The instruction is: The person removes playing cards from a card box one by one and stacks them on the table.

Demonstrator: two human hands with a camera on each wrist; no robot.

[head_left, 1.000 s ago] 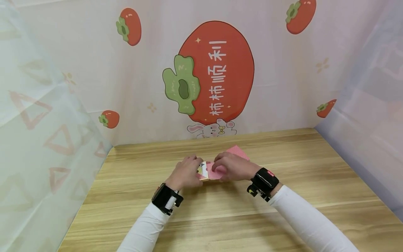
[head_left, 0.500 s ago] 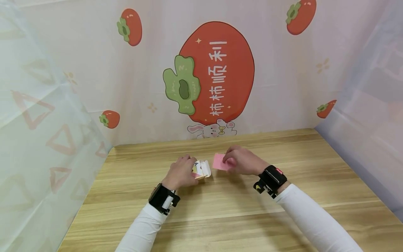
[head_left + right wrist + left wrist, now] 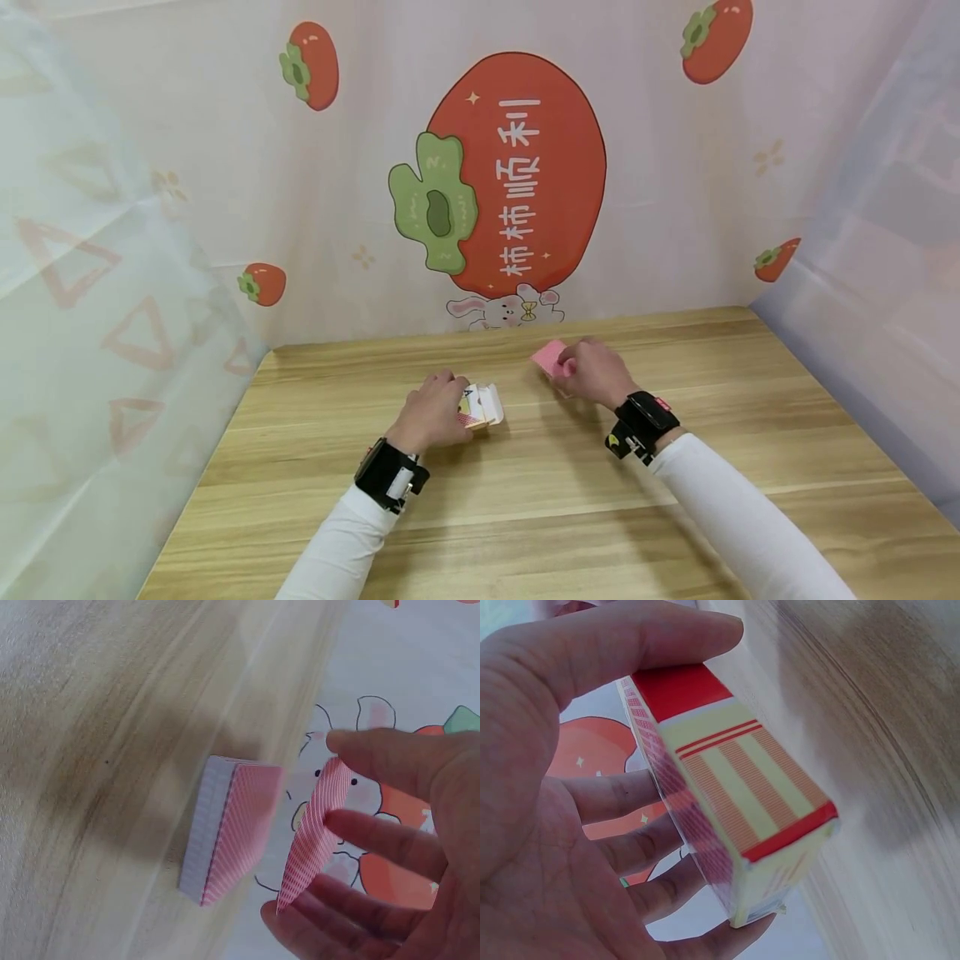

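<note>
My left hand (image 3: 431,412) grips a card box (image 3: 750,780) with thumb and fingers on opposite sides. Its white open end (image 3: 489,404) faces right in the head view, with part of an ace showing beside it. Farther right and back, my right hand (image 3: 597,372) pinches a thin red-and-white playing card (image 3: 321,825) between thumb and fingers; the right wrist view cannot tell one card from a few. Beside that card, and apart from it there, a squared deck of cards (image 3: 244,825) with the same patterned back rests on the table.
The wooden table (image 3: 525,517) ends at a hanging cloth (image 3: 360,192) printed with persimmons and a rabbit. Pale cloths also close off the left (image 3: 90,350) and right (image 3: 885,275) sides.
My right hand has left the box with the card and moved right and back to the deck. The box's white end is now uncovered; my left hand has shifted slightly left with it.
</note>
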